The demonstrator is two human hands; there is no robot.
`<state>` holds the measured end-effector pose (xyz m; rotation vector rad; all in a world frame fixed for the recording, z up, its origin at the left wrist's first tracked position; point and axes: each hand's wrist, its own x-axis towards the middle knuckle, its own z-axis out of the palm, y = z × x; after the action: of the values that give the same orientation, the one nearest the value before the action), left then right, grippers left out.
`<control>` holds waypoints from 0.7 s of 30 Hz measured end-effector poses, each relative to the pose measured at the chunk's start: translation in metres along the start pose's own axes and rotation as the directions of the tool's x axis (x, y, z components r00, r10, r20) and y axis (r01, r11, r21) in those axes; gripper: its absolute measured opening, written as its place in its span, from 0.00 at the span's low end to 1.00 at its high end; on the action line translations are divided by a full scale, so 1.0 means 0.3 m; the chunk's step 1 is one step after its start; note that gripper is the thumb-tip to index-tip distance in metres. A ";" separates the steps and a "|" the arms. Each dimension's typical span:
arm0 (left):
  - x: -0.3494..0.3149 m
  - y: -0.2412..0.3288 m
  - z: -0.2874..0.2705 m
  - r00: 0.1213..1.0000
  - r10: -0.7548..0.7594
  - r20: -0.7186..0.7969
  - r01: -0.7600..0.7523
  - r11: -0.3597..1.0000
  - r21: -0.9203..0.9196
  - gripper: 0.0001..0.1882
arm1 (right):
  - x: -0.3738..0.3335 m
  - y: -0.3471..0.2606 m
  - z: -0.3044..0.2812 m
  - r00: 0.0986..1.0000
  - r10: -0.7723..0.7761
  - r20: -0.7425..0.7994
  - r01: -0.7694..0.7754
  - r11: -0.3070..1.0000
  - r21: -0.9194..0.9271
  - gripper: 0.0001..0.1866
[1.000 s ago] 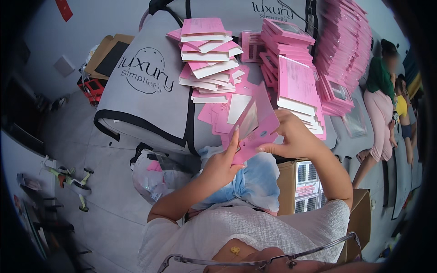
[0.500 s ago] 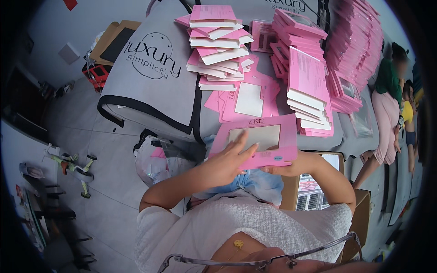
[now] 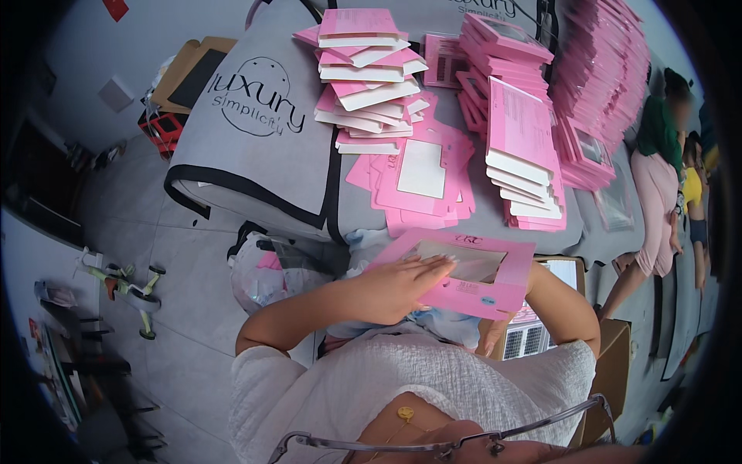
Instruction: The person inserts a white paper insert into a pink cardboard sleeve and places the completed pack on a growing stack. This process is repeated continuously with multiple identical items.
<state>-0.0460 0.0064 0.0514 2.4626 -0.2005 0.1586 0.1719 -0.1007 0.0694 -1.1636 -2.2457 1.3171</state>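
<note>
Above my lap is a pink card box sleeve [image 3: 506, 272] with a cut-out window, tilted down to its right. My left hand [image 3: 390, 290] holds it at the left, fingers laid across the window and the thumb near the lower edge. My right hand [image 3: 491, 332] hangs below the sleeve's lower right edge, partly hidden behind it. Its visible fingers point downward, with nothing seen in them. More flat pink sleeves [image 3: 421, 166] lie spread on the grey covered surface ahead.
Stacked pink boxes [image 3: 363, 69] stand ahead, with more piles [image 3: 522, 131] to the right. A tall wrapped stack [image 3: 603, 69] rises behind. A clear plastic bag [image 3: 270, 278] sits left of my lap; an open carton [image 3: 610, 363] is at right. A person [image 3: 657, 178] stands farther right.
The pink sleeve has moved right and toward me, tilting more. My left hand has slid farther over its window. My right hand has let go of the lower edge and dropped below it.
</note>
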 end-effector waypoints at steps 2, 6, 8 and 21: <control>-0.008 -0.018 -0.008 1.000 0.024 0.015 -0.024 1.000 0.013 0.39 | 0.044 0.011 0.019 1.000 -0.024 0.003 0.024 0.998 -0.052 0.19; -0.019 -0.029 -0.020 0.993 0.037 0.111 -0.025 0.994 -0.108 0.37 | 0.122 0.008 0.076 0.998 -0.055 0.016 0.056 0.993 -0.104 0.20; -0.022 -0.045 -0.022 0.997 0.014 0.080 -0.005 0.994 -0.111 0.35 | 0.103 -0.013 0.067 0.998 -0.049 0.034 0.051 0.997 -0.059 0.20; 0.106 -0.366 0.233 0.761 -0.635 -0.132 -0.346 -0.226 -0.910 0.18 | 0.294 0.063 0.062 0.648 -0.106 -0.754 -0.464 0.730 -0.502 0.21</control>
<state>0.0098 0.0446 -0.0641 0.4943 0.2937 0.4672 0.1145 -0.0398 0.0309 -1.7928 -1.9398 -0.1078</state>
